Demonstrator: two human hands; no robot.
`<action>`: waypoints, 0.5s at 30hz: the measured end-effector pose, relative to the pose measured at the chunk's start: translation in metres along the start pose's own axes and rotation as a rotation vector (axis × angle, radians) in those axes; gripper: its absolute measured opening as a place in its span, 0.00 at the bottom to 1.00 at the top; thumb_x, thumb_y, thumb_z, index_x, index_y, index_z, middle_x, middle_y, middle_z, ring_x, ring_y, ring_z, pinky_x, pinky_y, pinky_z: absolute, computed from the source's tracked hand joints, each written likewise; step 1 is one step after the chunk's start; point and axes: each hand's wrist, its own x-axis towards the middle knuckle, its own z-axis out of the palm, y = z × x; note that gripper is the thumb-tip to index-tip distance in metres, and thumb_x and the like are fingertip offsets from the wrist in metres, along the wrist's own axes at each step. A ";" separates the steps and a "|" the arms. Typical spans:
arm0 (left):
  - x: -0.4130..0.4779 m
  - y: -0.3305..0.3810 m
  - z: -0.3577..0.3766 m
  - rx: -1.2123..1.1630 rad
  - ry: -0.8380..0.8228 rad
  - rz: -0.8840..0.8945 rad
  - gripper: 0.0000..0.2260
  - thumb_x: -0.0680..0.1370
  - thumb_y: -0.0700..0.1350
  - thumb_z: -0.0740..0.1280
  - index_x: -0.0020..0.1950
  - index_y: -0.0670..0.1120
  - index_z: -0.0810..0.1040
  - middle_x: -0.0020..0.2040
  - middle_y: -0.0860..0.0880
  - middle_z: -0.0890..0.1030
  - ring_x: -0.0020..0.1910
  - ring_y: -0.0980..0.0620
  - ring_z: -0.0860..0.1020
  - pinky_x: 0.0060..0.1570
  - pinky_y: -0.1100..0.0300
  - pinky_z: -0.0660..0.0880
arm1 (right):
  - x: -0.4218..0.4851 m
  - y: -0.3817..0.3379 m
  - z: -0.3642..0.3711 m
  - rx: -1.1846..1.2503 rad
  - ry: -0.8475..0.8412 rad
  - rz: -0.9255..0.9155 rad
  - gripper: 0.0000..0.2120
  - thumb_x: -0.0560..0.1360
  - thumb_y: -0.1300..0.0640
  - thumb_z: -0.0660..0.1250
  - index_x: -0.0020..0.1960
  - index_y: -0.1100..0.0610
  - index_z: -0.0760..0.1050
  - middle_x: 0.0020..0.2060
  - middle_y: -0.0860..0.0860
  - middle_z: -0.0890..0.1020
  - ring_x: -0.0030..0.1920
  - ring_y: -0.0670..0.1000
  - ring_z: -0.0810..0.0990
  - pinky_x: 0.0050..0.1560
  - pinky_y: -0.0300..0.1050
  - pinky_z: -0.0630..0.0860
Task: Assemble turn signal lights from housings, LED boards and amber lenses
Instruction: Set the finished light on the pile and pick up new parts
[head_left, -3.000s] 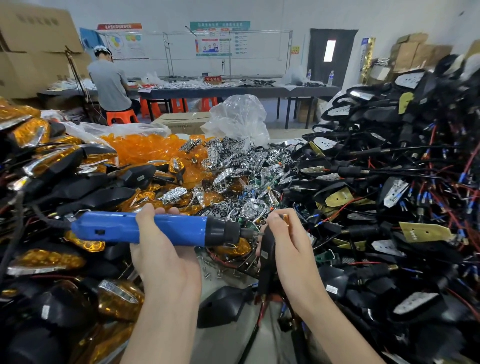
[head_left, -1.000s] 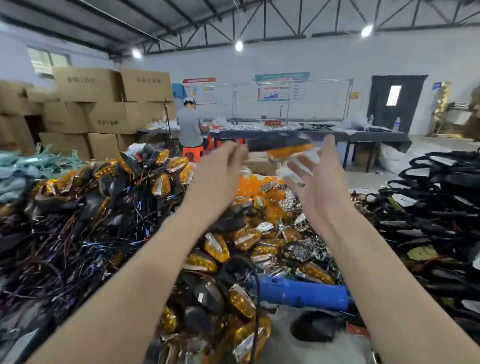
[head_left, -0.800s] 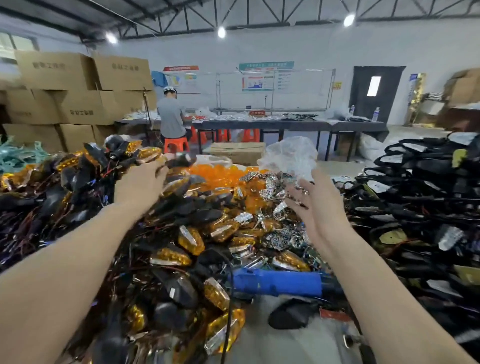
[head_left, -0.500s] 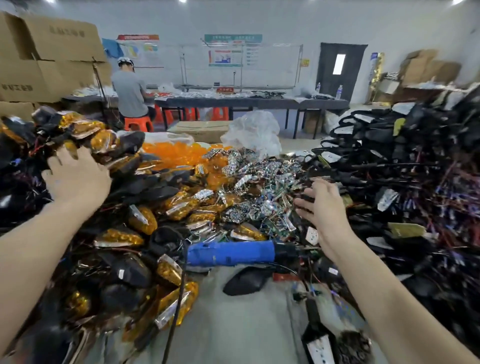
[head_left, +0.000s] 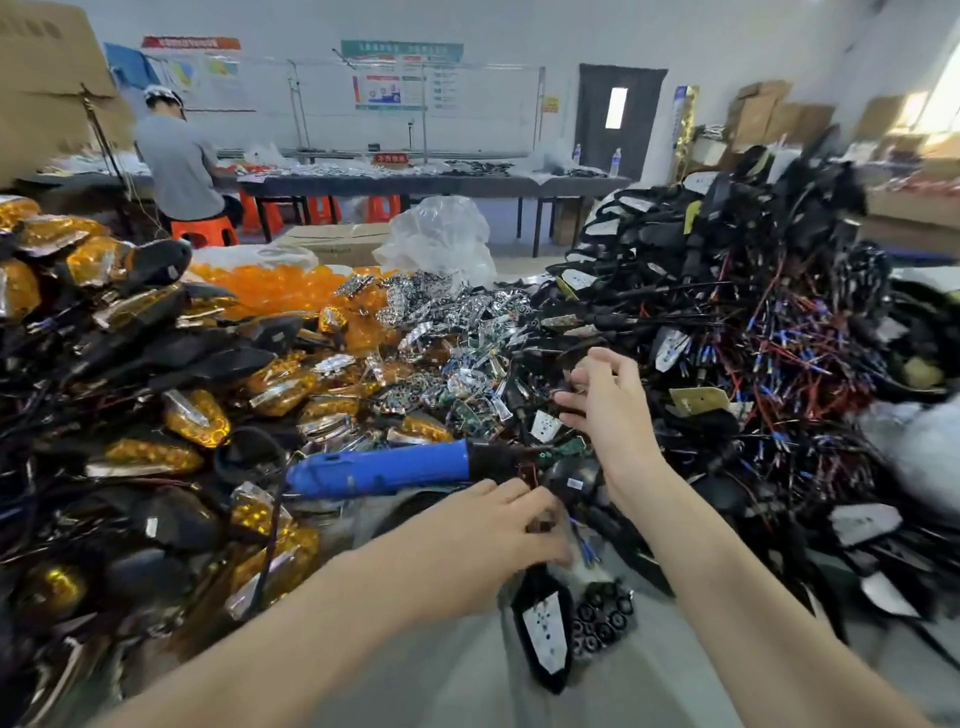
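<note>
My left hand (head_left: 498, 525) is low in the middle, its fingers curled over the wired end of a black housing (head_left: 545, 631) that lies on the table with a white LED board in it. Up and to the right, my right hand (head_left: 610, 400) pinches a dark housing part (head_left: 569, 382) at the edge of the big pile of wired black housings (head_left: 753, 322). Loose amber lenses (head_left: 275, 286) are heaped at the back. Chrome reflectors and LED boards (head_left: 447, 332) fill the centre.
A blue electric screwdriver (head_left: 384, 470) lies just beyond my left hand. Finished lights with amber lenses (head_left: 156, 364) are stacked on the left. A clear plastic bag (head_left: 441, 234) stands behind the parts. A person in grey (head_left: 179, 161) works at a far table.
The screwdriver was put down and a finished light went onto the left pile. My head tilted back down. My left hand came in from the left pile to the centre; the right reached into the housings.
</note>
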 end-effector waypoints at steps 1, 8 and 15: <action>-0.001 0.001 0.004 0.023 -0.003 0.032 0.26 0.71 0.37 0.69 0.66 0.55 0.72 0.68 0.46 0.69 0.60 0.47 0.69 0.56 0.53 0.72 | -0.001 0.002 -0.003 -0.009 -0.003 -0.004 0.10 0.84 0.56 0.56 0.64 0.50 0.69 0.51 0.50 0.78 0.43 0.47 0.81 0.40 0.40 0.78; 0.003 -0.004 0.016 0.074 0.060 0.081 0.18 0.79 0.41 0.62 0.68 0.56 0.73 0.67 0.54 0.74 0.67 0.49 0.70 0.62 0.54 0.71 | -0.004 0.004 -0.011 0.032 -0.030 -0.024 0.11 0.85 0.56 0.56 0.65 0.50 0.69 0.51 0.50 0.78 0.43 0.47 0.81 0.38 0.36 0.79; 0.024 -0.015 -0.035 -0.671 0.641 -0.411 0.08 0.82 0.46 0.64 0.61 0.52 0.75 0.55 0.63 0.78 0.59 0.65 0.73 0.63 0.63 0.69 | 0.000 -0.026 -0.016 0.270 -0.099 -0.062 0.11 0.86 0.57 0.56 0.58 0.53 0.77 0.37 0.47 0.86 0.36 0.46 0.84 0.35 0.38 0.80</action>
